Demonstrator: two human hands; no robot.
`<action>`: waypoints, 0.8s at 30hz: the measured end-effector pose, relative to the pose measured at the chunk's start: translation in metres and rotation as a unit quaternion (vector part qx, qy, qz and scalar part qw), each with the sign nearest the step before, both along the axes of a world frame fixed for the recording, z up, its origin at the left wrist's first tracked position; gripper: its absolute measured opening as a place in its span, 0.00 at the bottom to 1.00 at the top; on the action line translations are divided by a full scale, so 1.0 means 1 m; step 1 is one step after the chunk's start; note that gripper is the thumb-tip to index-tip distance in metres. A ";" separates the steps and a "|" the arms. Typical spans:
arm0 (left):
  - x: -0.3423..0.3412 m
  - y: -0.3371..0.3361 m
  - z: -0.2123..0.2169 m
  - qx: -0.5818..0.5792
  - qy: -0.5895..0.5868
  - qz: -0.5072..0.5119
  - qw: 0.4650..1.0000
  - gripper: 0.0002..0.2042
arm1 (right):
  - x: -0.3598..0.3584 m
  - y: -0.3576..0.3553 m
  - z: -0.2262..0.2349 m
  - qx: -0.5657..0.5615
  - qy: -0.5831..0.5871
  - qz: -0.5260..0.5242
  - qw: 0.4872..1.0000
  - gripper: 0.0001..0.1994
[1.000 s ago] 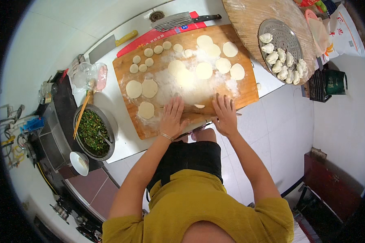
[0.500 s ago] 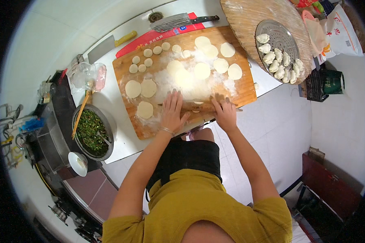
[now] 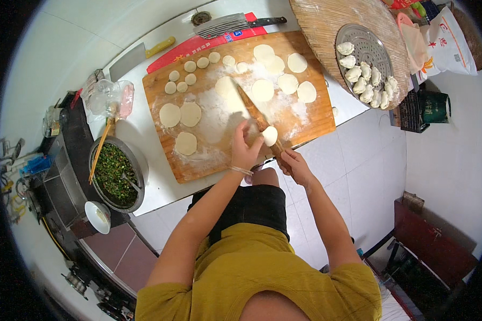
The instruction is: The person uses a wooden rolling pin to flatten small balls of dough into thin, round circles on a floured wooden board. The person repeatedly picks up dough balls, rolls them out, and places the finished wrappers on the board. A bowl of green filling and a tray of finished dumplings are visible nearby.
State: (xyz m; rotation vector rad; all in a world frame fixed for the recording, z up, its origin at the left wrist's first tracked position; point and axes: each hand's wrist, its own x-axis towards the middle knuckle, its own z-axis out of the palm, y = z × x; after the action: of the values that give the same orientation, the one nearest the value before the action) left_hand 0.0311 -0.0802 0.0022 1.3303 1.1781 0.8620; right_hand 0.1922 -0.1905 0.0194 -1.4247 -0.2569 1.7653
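Steadying the rolling pin, apparently, right hand grips its near end. Left hand beside dough; grasp unclear.

My right fingers grip the rolling pin; my left fingers, parted, are beside a dough disc.

Rolling pin brown; dough round cream; board orange-tan, white-smudged; chopped mix speckled green; shirt mustard.
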 end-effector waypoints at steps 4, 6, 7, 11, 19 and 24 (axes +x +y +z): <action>0.004 0.012 0.004 -0.451 -0.260 -0.004 0.854 0.15 | -0.003 -0.008 -0.017 0.055 -0.099 0.000 0.994 0.11; 0.004 0.015 -0.026 -0.406 -0.182 -0.047 0.894 0.15 | -0.005 -0.008 -0.018 0.109 -0.347 0.010 0.932 0.11; 0.003 0.020 -0.035 -0.383 -0.141 -0.067 0.911 0.15 | -0.007 -0.004 -0.012 0.134 -0.461 0.015 0.877 0.11; -0.004 0.038 -0.037 -0.060 0.138 -0.194 0.969 0.19 | 0.006 0.001 0.010 0.080 -0.658 0.050 0.747 0.15; -0.057 0.029 -0.004 0.293 0.316 -0.209 0.878 0.33 | 0.029 0.015 -0.006 0.254 -0.696 0.262 0.619 0.20; -0.018 0.083 0.007 0.287 0.373 -0.227 0.853 0.36 | 0.024 0.066 -0.019 0.169 -0.777 0.196 0.574 0.35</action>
State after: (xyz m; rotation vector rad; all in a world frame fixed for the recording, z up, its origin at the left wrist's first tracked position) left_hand 0.0130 0.0028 0.0088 2.4696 1.1079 0.3312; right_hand 0.2160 -0.1241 0.0002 -2.2882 -1.7917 0.0794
